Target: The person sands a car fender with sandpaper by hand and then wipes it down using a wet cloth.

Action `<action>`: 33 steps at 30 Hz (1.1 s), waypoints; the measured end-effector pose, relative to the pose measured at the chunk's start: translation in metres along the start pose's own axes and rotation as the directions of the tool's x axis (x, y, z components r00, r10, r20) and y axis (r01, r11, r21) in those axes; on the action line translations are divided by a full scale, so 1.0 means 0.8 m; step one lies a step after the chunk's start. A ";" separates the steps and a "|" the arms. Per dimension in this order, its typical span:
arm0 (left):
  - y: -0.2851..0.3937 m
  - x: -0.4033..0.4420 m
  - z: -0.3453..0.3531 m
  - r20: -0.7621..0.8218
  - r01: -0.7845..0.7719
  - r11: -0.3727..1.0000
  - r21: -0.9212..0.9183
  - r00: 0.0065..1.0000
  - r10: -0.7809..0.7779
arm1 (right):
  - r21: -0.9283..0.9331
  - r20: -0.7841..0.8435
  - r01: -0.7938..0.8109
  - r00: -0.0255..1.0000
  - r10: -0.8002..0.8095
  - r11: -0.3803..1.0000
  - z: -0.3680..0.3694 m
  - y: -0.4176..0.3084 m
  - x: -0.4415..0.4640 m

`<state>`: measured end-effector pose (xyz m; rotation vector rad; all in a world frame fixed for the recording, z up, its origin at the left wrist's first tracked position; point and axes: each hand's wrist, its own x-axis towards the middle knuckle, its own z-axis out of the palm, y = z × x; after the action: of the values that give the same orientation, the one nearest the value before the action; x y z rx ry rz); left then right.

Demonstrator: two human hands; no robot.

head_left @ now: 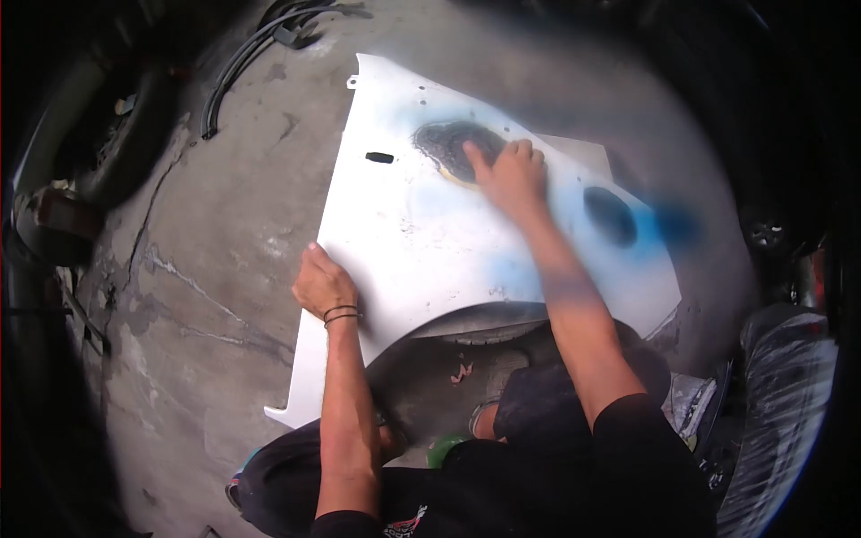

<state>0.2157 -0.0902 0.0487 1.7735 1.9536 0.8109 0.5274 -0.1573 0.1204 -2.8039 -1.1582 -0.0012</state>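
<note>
A white car fender (417, 251) is propped in front of me, its wheel arch towards my body. My left hand (325, 282) is wrapped around its left edge, with dark bands on the wrist. At the upper right edge, my right hand (514, 177) grips the panel, its thumb lying on a dark, rough-edged patch (448, 143). The other fingers bend over the edge, and their tips are hidden. Farther right is a dark oval (610, 215) with a blue haze around it. A small black slot (379, 158) shows left of the patch.
Dark curved strips (242, 58) lie on the cracked concrete floor (202, 233) at the upper left. Part of a tyre (484, 338) shows beneath the arch. A plastic-wrapped item (780, 403) stands at right. The view's margins are dark and blurred.
</note>
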 end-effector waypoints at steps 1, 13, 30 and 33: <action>-0.001 -0.002 0.001 0.001 0.011 1.000 0.026 1.000 -0.011 | 0.006 0.022 -0.067 0.998 0.067 0.998 -0.002 -0.036 0.012; 0.005 -0.002 0.003 0.046 0.054 0.998 -0.029 0.998 -0.053 | 0.134 0.149 -0.016 0.989 -0.004 0.991 -0.011 0.000 0.053; -0.021 -0.007 0.015 -0.005 -0.005 0.997 -0.071 1.000 0.004 | 0.215 0.175 0.305 0.922 -0.344 0.928 0.056 -0.102 0.132; -0.023 0.005 0.017 -0.001 0.047 0.990 -0.132 0.999 -0.048 | 0.125 0.175 0.470 0.856 -0.486 0.874 0.024 -0.114 0.076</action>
<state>0.2095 -0.0852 0.0270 1.6444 1.8904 0.9067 0.5059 -0.0484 0.1131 -2.4124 -1.8336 0.2873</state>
